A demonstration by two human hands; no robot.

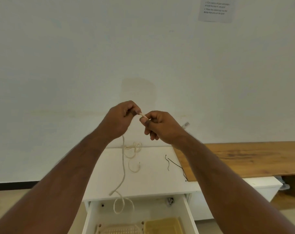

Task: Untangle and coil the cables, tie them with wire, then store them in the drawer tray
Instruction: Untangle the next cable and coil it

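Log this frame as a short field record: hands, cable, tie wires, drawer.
left hand: raised, pinches the cream cable near its end
right hand: raised, pinches the same cable beside the left hand
cable: hangs from the hands, loose loops on the white cabinet top, one loop drooping over the open drawer
tie wires: two dark wires on the cabinet top, untouched
drawer trays: white tray and yellow tray, no cable in either
stage: cable uncoiled

A plain staged room, part office, part test setup: bare white wall [92,56], a printed instruction sheet [216,9] taped at upper right, a white drawer cabinet [151,179] and wooden surface [244,157] below.
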